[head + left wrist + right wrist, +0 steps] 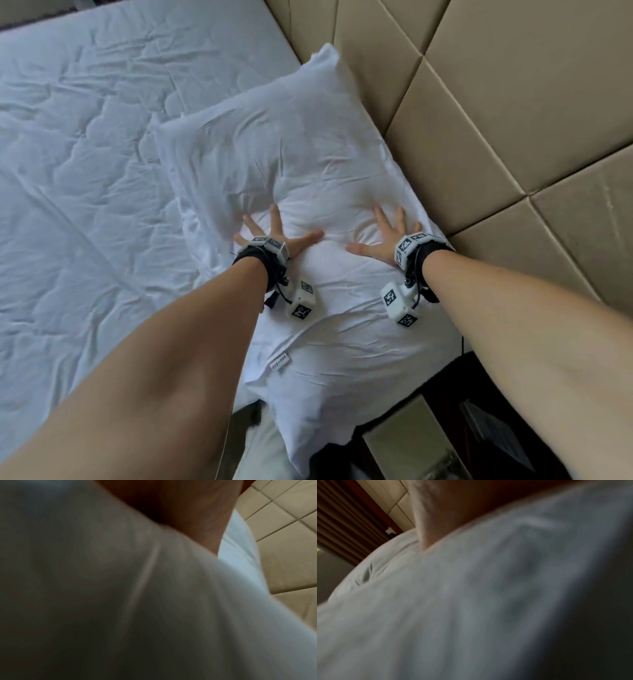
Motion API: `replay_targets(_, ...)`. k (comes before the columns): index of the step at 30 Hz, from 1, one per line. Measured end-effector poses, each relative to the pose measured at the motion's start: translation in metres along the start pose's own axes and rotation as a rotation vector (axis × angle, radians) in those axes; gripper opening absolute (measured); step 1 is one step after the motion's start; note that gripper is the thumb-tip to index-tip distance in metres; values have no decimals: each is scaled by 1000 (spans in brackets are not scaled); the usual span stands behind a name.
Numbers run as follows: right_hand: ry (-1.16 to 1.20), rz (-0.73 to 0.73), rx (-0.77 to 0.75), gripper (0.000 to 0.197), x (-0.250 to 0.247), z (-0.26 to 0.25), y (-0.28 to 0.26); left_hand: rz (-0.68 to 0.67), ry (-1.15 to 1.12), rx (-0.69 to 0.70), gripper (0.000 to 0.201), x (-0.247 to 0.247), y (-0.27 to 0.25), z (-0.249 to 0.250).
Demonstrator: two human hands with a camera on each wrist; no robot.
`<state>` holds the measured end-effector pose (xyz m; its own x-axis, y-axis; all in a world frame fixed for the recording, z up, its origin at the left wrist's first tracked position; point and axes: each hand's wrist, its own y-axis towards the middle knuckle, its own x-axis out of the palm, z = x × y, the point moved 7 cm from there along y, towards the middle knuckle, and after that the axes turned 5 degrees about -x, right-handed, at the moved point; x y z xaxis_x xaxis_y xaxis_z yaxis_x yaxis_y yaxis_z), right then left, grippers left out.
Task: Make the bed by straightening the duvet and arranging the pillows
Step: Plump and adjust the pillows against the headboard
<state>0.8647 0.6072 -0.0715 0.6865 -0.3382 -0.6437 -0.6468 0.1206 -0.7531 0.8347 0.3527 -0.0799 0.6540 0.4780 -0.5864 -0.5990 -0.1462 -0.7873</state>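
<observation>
Pressing down with both palms, the person is flattening the pillow (308,192) that is lying at the head of the bed, its long side running just beside the headboard (496,113). The left hand (274,236) and the right hand (387,236) are resting side by side on the middle of it, near each other but apart, each with fingers splayed wide and straight, gripping nothing. Spreading the hands like this is probably meant to push the filling outward and smooth the case rather than to shift the pillow; dents and creases are radiating from under both palms.

The pillow is lying directly beneath the fingers: its far half is stretching ahead of the fingertips, its near half is running back under the wrists toward the bed's edge, where a small label (280,362) is showing. A second pillow seems to be lying under it, though how the two overlap is hard to tell. The duvet (85,154) is spreading to the left, already laid out but wrinkled.

Both wrist views are filling with blurred white cloth pressed close, with only a sliver of each hand showing, which fits flat contact.
</observation>
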Motion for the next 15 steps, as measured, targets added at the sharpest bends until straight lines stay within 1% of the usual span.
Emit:
replay_targets(4,-43,41,-45,120,17,-7,44,18,25,6,133,11,44,4)
replay_targets(7,-35,0,-7,124,38,-7,91,-11,66,-8,129,22,83,9)
replay_targets(10,11,-79,30,126,59,-5,118,-65,111,-22,130,35,110,7)
replay_targets(13,20,-90,27,125,59,-8,117,-69,95,-31,132,36,108,5)
replay_targets(15,33,-83,21,123,53,-8,100,-70,76,-37,132,33,91,4)
